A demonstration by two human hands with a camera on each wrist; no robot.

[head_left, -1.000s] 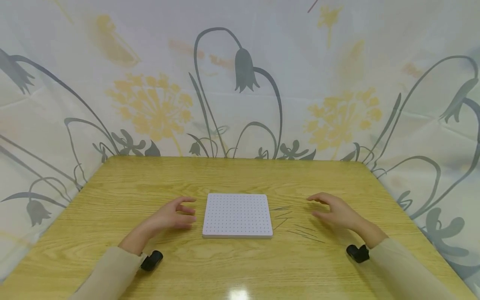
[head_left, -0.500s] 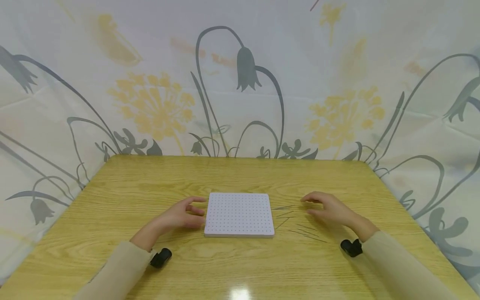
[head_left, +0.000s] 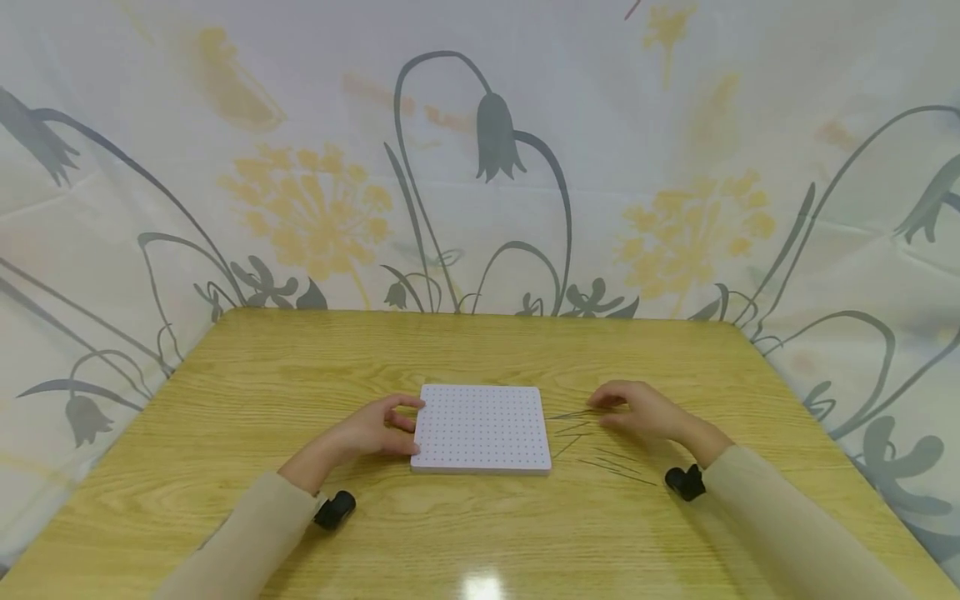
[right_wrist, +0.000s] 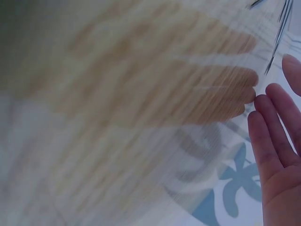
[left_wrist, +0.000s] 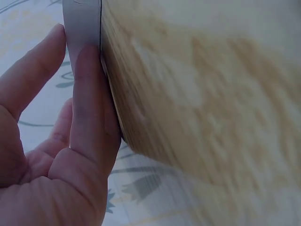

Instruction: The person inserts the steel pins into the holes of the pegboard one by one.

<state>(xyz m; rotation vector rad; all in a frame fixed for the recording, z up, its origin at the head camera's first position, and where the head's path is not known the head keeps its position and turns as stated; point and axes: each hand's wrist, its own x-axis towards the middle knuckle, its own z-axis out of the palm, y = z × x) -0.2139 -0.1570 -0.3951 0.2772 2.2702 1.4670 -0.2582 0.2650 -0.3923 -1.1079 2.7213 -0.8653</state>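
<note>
A white pegboard (head_left: 482, 429) with rows of small holes lies flat on the table. My left hand (head_left: 386, 427) is at its left side, with fingertips touching the board's edge. In the left wrist view, the left hand's fingers (left_wrist: 89, 108) lie against the side of the board (left_wrist: 82, 23). To the right of the board are several thin, dark, needle-like rods (head_left: 617, 467) lying loose. My right hand (head_left: 645, 410) hovers over the far group of rods, thumb and fingers apart. In the right wrist view, the rods (right_wrist: 278, 40) lie just beyond the right hand's fingertips (right_wrist: 274, 92).
The wooden table (head_left: 480, 350) reaches back to a patterned cloth (head_left: 337, 100) with grey and yellow flowers. A black wrist camera (head_left: 334, 510) sits at the left cuff, another black wrist camera (head_left: 685, 482) at the right.
My left hand has moved right, up to the board's left edge. The right hand has moved left and lower, closer to the rods. The board and rods have stayed in place.
</note>
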